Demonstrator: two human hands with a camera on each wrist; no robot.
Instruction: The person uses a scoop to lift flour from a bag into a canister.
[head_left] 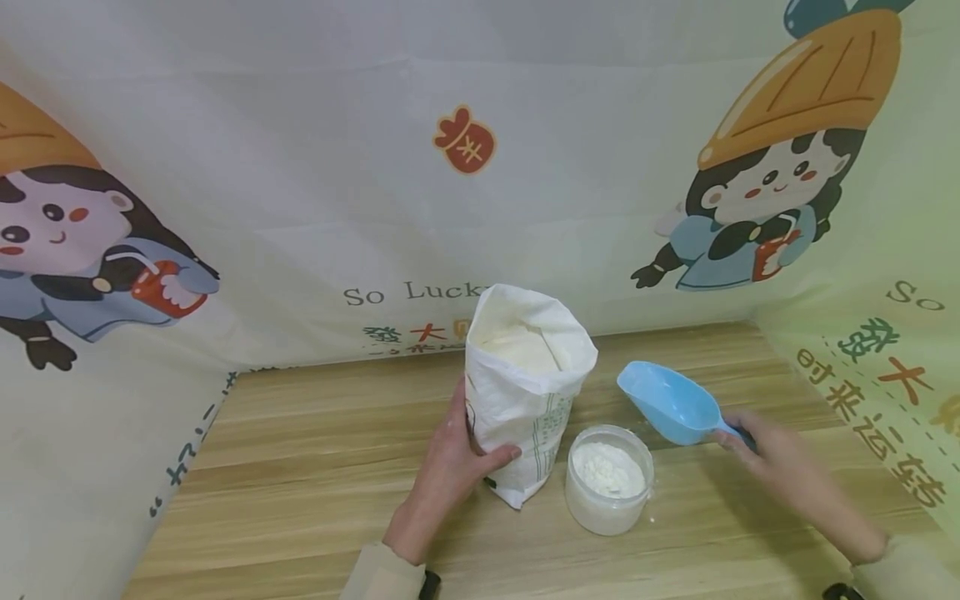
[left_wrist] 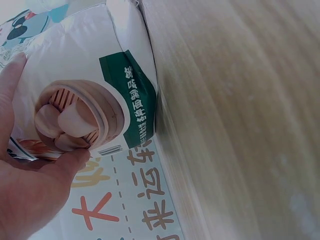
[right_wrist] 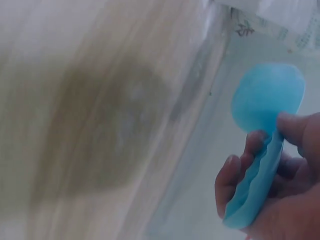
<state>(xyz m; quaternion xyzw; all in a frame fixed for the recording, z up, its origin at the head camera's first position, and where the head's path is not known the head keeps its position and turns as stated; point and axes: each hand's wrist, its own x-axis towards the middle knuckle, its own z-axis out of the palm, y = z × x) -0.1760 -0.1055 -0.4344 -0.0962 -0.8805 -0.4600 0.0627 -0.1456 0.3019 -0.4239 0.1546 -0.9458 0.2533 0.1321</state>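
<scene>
A white paper bag [head_left: 551, 408] stands upright, its top gaping, with pale flour [head_left: 521, 348] inside. My left hand [head_left: 457, 450] grips the bag low on its left side, thumb across the front; in the left wrist view, the bag's side [left_wrist: 70, 45] shows a printed steamer of buns. A light blue scoop [head_left: 678, 404] is held by its handle in my right hand [head_left: 768, 458], over the table right of the bag. Its bowl looks bare in the head view. In the right wrist view, my fingers curl round the ridged scoop handle [right_wrist: 257, 185].
Just right of the bag stands a clear round jar [head_left: 600, 518], lidless, with white flour [head_left: 609, 469] in it. A few white specks lie beside it on the wood-grain table [head_left: 300, 475]. Printed cloth [head_left: 315, 167] hangs behind and along the sides.
</scene>
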